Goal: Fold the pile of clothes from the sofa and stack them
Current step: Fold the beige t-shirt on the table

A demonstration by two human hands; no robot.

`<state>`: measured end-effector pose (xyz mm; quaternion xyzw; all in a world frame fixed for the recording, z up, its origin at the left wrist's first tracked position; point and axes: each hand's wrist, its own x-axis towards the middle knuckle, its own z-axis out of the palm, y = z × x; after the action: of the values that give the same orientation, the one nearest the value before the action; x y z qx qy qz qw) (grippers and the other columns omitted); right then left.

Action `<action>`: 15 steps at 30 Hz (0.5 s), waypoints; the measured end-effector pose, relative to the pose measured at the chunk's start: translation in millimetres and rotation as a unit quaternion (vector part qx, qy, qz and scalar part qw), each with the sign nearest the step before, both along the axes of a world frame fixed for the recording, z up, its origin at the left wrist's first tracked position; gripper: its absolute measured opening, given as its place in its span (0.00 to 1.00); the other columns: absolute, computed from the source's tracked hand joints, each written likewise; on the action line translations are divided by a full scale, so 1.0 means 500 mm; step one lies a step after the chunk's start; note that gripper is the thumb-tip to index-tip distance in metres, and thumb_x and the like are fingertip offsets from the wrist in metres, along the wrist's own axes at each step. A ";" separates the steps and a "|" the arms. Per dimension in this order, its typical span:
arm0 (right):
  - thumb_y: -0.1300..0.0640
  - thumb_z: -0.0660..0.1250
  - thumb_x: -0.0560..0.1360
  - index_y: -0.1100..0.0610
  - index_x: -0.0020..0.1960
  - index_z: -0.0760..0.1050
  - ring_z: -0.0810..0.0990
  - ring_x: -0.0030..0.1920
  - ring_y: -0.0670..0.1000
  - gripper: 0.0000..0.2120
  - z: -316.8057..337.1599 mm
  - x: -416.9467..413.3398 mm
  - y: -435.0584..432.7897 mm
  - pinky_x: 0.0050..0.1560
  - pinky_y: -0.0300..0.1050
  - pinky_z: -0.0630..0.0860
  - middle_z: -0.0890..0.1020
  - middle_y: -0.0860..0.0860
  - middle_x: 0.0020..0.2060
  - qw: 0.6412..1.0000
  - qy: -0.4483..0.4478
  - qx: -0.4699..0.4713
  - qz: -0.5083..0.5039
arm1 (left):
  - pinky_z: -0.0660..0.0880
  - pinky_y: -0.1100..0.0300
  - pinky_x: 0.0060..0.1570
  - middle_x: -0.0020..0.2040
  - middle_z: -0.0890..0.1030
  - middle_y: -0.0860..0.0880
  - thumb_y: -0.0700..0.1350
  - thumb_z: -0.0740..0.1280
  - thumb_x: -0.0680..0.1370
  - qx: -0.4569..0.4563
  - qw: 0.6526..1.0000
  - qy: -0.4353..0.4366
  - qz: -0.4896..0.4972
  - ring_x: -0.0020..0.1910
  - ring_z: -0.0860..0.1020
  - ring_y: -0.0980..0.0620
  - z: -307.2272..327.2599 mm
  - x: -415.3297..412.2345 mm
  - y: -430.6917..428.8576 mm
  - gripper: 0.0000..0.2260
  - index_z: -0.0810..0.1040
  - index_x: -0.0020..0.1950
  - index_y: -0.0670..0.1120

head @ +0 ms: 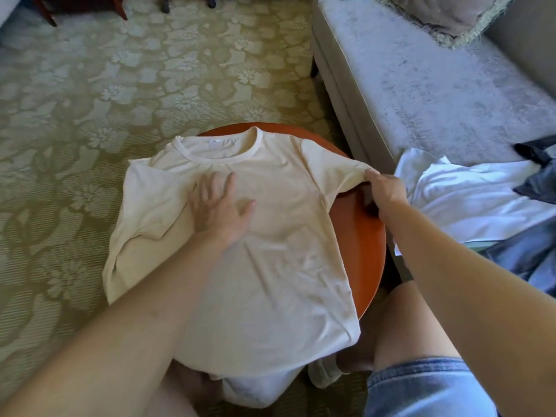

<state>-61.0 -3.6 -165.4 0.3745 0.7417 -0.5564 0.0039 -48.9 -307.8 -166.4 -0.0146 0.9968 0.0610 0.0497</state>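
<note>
My left hand (218, 207), fingers (229, 183) spread, presses the cream T-shirt (270, 266) onto the table (367, 242); my right hand (386, 191) pinches its sleeve (334, 167).

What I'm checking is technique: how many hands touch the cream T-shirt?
2: the left hand lies flat on the cream T-shirt; the right hand pinches its sleeve nearest the sofa.
</note>
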 end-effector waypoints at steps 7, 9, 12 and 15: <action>0.57 0.64 0.71 0.57 0.39 0.75 0.75 0.34 0.52 0.04 0.071 -0.039 -0.022 0.35 0.43 0.72 0.76 0.52 0.32 0.989 0.145 -0.004 0.004 | 0.45 0.40 0.74 0.79 0.49 0.49 0.63 0.51 0.80 0.024 0.994 -0.027 -0.099 0.78 0.45 0.46 -0.020 0.016 0.143 0.29 0.52 0.78 0.53; 0.58 0.62 0.71 0.54 0.38 0.72 0.74 0.30 0.52 0.04 0.096 -0.047 -0.023 0.33 0.44 0.71 0.75 0.53 0.31 0.988 0.152 -0.009 0.012 | 0.44 0.39 0.74 0.79 0.49 0.48 0.62 0.49 0.80 0.008 0.995 -0.018 -0.096 0.78 0.45 0.46 -0.034 0.027 0.139 0.28 0.53 0.78 0.53; 0.62 0.56 0.77 0.55 0.44 0.70 0.78 0.26 0.50 0.06 0.130 -0.059 -0.021 0.28 0.43 0.74 0.76 0.55 0.33 0.986 0.150 -0.062 0.031 | 0.43 0.40 0.75 0.79 0.49 0.48 0.62 0.48 0.80 0.005 0.996 -0.013 -0.094 0.78 0.45 0.46 -0.037 0.029 0.134 0.28 0.53 0.78 0.54; 0.60 0.56 0.79 0.58 0.47 0.72 0.78 0.33 0.52 0.07 0.145 -0.064 -0.015 0.33 0.43 0.74 0.77 0.55 0.37 0.987 0.137 0.034 0.076 | 0.43 0.40 0.75 0.79 0.50 0.49 0.62 0.48 0.80 0.006 0.996 -0.011 -0.093 0.78 0.46 0.46 -0.036 0.029 0.136 0.28 0.53 0.78 0.54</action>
<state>-92.8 -11.1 -92.6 0.2377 0.7798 -0.5751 -0.0682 -34.6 -239.8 -184.5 0.0780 0.9928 0.0622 0.0660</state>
